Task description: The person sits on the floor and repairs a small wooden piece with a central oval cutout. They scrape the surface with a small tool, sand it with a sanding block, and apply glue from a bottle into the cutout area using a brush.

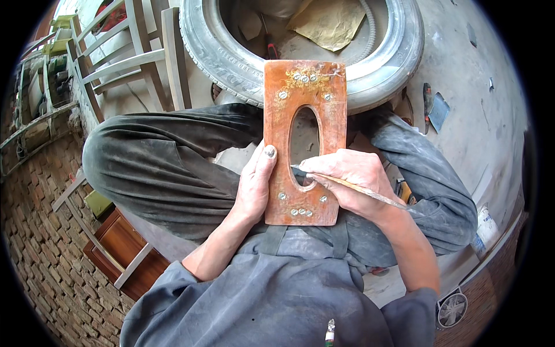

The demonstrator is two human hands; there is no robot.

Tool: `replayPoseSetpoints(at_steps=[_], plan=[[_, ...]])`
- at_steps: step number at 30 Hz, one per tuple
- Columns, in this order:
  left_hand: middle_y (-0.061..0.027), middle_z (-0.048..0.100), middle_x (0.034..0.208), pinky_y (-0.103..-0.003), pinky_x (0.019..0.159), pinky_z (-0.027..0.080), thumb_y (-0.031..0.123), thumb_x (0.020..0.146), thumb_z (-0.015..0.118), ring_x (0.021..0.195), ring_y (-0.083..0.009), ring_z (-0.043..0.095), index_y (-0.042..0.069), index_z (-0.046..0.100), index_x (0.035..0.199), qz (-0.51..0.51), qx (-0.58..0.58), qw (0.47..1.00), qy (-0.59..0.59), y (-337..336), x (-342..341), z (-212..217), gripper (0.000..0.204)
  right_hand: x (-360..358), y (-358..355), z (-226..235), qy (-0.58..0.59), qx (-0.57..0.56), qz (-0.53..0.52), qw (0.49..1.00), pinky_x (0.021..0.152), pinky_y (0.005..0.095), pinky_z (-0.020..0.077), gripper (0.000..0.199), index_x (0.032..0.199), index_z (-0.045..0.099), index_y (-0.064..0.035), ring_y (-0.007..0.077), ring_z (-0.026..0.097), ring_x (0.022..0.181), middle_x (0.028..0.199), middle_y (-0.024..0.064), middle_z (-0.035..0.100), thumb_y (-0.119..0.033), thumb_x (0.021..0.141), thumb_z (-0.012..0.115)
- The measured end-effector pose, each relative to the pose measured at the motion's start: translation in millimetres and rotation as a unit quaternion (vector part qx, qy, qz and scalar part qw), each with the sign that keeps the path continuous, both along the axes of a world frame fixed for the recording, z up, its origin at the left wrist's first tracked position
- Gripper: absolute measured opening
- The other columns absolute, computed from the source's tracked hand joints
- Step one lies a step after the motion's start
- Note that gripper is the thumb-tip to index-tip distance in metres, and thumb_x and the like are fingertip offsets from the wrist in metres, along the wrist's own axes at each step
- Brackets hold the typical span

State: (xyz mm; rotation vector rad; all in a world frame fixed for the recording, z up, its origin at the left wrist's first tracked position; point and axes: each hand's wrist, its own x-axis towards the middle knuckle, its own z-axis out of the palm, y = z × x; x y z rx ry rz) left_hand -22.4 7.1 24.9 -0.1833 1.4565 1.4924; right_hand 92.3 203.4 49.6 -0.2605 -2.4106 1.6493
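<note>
A reddish-brown wooden panel stands upright over my lap, with an oval cut-out in its middle and several small whitish round spots near both ends. Its left edge is gripped by my left hand, thumb on the front face and the other fingers hidden behind. My right hand pinches a slender pointed tool like a pencil or thin carving tool; I cannot tell which. The tool's tip reaches the left rim of the oval, near its lower part. My right fingers rest over the panel's right side.
A dusty tyre lies just beyond the panel, with brownish paper inside its ring. A screwdriver and a blue-grey piece of sheet lie on the floor to the right. Wooden chair frames stand at far left; a brown panelled board lies lower left.
</note>
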Motion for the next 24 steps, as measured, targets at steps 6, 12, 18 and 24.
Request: replayPoseSetpoints(at_steps=[6,12,18,24], plan=[[-0.009,0.069,0.115,-0.034,0.094,0.057,0.048,0.116,0.049,0.103,-0.0159,0.068,0.001,0.061,0.134,-0.013,-0.01,1.0,0.007,-4,-1,-3,0.052,2,14,10,-0.049,-0.01,0.077,0.996,0.077,0.0377,0.063,0.015,0.104,0.084,-0.0057,0.0264,0.078,0.086,0.1,0.0097,0.083,-0.011,0.09,0.081],[-0.0095,0.069,0.114,-0.034,0.095,0.057,0.051,0.115,0.05,0.102,-0.0164,0.068,0.0,0.062,0.135,-0.021,-0.019,1.0,0.011,1,-3,1,0.057,4,7,11,-0.057,-0.019,0.046,0.997,0.078,0.0379,0.0629,0.014,0.104,0.083,-0.0057,0.0269,0.079,0.088,0.1,0.0101,0.082,-0.011,0.092,0.08],[-0.0092,0.068,0.112,-0.033,0.09,0.056,0.054,0.114,0.051,0.098,-0.0159,0.067,-0.001,0.062,0.134,-0.015,-0.015,1.0,0.015,2,-2,1,0.059,2,7,6,-0.029,-0.027,0.038,0.999,0.078,0.0366,0.0628,0.018,0.108,0.083,-0.005,0.0267,0.08,0.089,0.1,0.0102,0.083,-0.007,0.09,0.083],[-0.0092,0.068,0.112,-0.033,0.091,0.056,0.057,0.113,0.053,0.099,-0.0159,0.067,-0.001,0.063,0.132,-0.018,-0.033,0.999,0.032,4,-1,2,0.062,3,7,5,-0.042,-0.056,0.04,0.997,0.081,0.0359,0.0644,0.019,0.109,0.083,-0.0019,0.0271,0.081,0.09,0.102,0.0125,0.083,-0.006,0.09,0.082]])
